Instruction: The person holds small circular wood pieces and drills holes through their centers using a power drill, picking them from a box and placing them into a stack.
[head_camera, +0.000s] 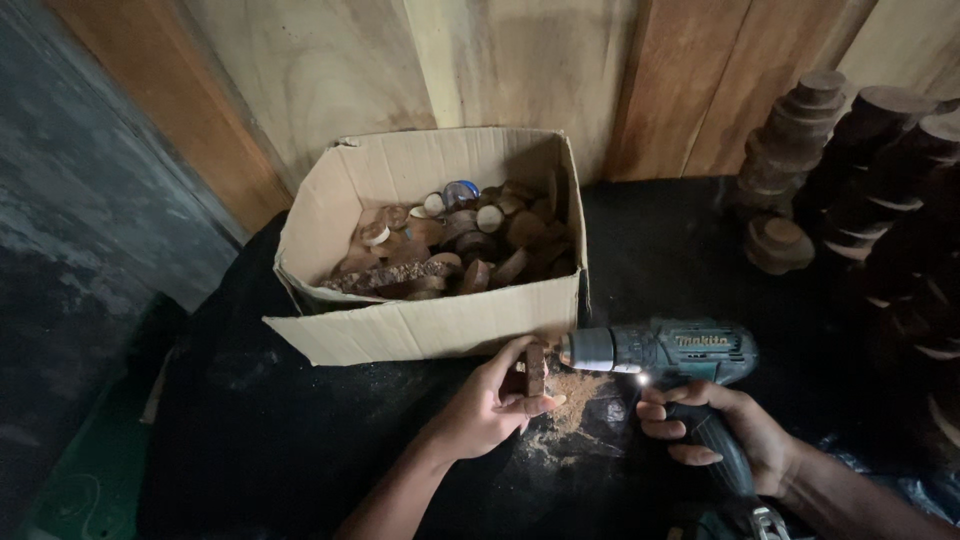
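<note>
My left hand (490, 405) is closed on a small flat brown wooden piece (536, 370), held upright on edge: thumb in front, fingers wrapped behind. The piece sits just above the black work surface (250, 430), right in front of the drill nose.

My right hand (715, 425) is wrapped around the dark grip of a teal-and-black cordless drill (660, 350). The drill is horizontal, chuck pointing toward my left hand. The chuck tip looks to be touching the wooden piece's face or just off it; I can't tell which, and the bit itself isn't visible. The drill's work light is on, just above my right-hand fingers.

A patch of light brown sawdust (580, 395) lies on the surface between my two hands, under the chuck.

Just beyond my left hand is an open brown cardboard box (430, 325), its front flap folded down toward me. Inside is a loose heap of round and irregular wood offcuts (470, 250).

Well beyond my right hand, to its far side, stand stacks of dark round wooden discs (790, 150), with more stacks further out.

Pale wooden boards (520, 70) stand behind the box.
</note>
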